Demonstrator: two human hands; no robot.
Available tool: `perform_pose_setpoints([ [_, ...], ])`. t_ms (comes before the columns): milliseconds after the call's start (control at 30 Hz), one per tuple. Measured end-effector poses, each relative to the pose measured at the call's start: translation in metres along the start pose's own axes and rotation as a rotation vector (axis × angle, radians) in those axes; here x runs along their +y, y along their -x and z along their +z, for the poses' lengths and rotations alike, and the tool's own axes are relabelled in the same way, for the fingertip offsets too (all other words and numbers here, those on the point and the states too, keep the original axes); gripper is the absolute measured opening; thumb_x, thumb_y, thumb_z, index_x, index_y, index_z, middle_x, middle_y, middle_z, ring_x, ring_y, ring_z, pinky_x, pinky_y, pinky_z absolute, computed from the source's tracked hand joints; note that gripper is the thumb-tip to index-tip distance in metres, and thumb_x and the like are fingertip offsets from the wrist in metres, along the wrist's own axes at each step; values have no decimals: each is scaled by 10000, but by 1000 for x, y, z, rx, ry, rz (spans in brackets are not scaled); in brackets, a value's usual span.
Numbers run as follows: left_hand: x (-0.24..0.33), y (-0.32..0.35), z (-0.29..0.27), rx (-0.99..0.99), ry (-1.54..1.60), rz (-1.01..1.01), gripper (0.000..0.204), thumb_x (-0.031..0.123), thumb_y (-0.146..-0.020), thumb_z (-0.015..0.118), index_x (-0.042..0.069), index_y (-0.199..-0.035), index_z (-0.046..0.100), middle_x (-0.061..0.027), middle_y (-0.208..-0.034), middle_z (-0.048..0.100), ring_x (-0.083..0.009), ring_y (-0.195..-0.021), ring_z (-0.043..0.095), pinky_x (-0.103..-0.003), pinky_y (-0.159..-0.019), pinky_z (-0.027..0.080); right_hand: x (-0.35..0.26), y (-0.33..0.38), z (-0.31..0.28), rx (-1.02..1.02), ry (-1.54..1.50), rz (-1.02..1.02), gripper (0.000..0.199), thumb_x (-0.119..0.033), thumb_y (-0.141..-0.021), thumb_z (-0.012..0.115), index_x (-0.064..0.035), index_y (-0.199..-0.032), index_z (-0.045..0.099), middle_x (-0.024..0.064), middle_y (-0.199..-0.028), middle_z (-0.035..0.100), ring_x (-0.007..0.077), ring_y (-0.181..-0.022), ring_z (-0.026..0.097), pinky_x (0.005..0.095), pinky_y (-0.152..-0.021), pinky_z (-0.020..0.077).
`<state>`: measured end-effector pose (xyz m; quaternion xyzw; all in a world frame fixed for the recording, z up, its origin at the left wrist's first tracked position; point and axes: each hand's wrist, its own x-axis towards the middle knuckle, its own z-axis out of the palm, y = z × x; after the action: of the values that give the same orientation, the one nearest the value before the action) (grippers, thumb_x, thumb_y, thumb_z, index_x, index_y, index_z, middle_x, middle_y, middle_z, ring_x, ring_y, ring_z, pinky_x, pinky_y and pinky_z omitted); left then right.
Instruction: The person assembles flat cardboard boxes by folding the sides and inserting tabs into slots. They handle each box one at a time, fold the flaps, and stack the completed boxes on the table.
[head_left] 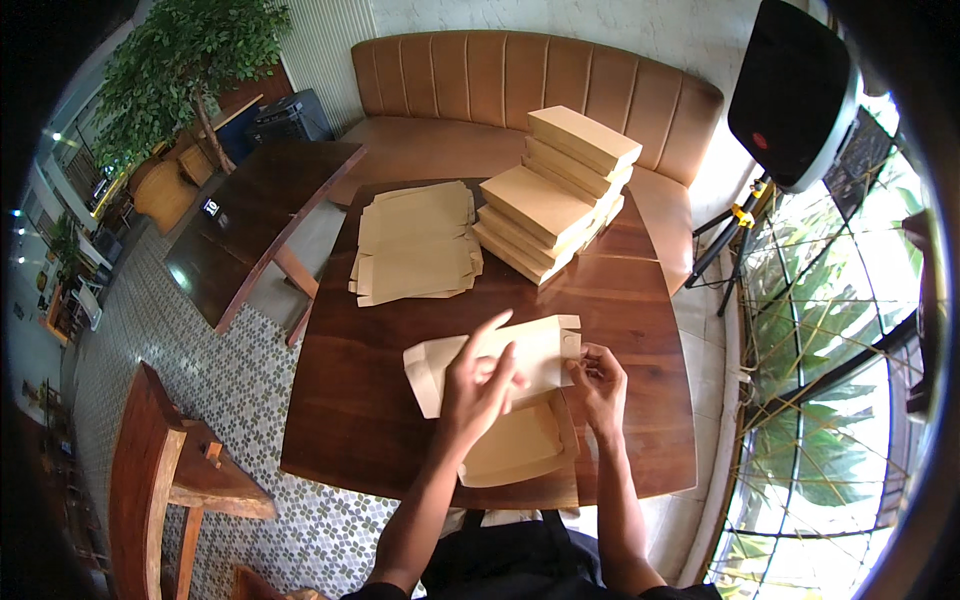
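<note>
A kraft cardboard box point(520, 447) sits partly folded at the near edge of the table, its tray part toward me and its lid raised on the far side. The lid point(540, 345) shows a pale inner face and side flaps. My right hand point(604, 392) pinches the flap at the lid's right end between thumb and fingers. My left hand point(480, 388) hovers in front of the lid with its fingers apart, holding nothing; it hides part of the lid and tray.
On the dark wooden table point(350, 400) lie flat unfolded box blanks point(418, 240) at the far left. A stack of folded boxes point(545, 205) rises at the far right. Beyond are a brown bench point(450, 75), a second table point(250, 215) and a speaker on a stand point(790, 95).
</note>
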<state>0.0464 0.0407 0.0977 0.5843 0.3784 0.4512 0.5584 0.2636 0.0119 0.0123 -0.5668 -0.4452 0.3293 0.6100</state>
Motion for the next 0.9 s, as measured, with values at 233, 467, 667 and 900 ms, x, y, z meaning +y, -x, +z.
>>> perform_pose_setpoints([
  [233,-23,-58,66,74,-480,101,343,377,-1099,613,52,-1066,718,-26,-733,678,-84,-653,647,-267,-612,514,-12,9,4,83,31,-109,225,-65,-950,782,7,-1152,716,8,-918,701,65,-793,566,235,-734,487],
  [467,-37,-21,60,29,-183,67,186,137,-1029,699,16,-1147,622,-144,-1004,733,-228,-833,768,-330,-687,610,-16,14,0,-23,-166,-24,139,-76,-1033,714,17,-1134,688,-10,-998,688,49,-898,589,231,-833,489],
  [667,-37,8,60,185,-53,139,387,85,-1010,736,22,-1274,460,-127,-1066,686,-161,-855,743,-288,-719,602,-19,18,7,-39,-262,36,135,-102,-1049,701,19,-1107,684,-5,-1000,695,45,-919,602,225,-824,495],
  [900,-51,19,64,328,-9,208,490,21,-975,763,85,-1121,299,-208,-1084,717,-175,-916,757,-263,-705,630,-23,24,14,-34,-262,45,128,-88,-1049,696,25,-1108,683,18,-1007,715,58,-946,633,237,-860,521],
])
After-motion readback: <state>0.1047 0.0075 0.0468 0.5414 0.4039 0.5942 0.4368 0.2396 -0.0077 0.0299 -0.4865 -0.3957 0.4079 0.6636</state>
